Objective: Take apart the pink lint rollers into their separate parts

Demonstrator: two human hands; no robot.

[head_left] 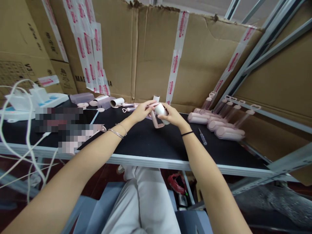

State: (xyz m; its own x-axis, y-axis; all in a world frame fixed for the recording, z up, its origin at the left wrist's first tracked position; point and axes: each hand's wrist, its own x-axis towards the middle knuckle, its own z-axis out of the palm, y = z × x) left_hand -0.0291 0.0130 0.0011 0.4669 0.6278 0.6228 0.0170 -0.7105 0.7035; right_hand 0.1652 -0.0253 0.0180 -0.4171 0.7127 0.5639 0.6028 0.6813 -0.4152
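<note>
A tall tan cardboard sheet with strips of red-printed tape (156,55) filled the back of my head-camera feed, and below it ran a long matte black tabletop (146,146). On its right side I had a cluster of pale pink plastic cylinders with heart-shaped loops (229,132), lying close together. Near the middle, above the tabletop, the right hand (172,115) was curled round a smooth white cylinder (160,109), thumb across its side. The left hand (143,110) had its fingers drawn narrow beside a slim, bent pale pink strip (155,122); I could not tell whether they gripped it. I judged the cylinder light, stiff and a little slippery, best held round its middle; the strip looked thinner and likelier to flex, so I favoured a gentle pinch near its bend. Smallest was a clear-handled pointed tool (202,137), just beside the right forearm.
</note>
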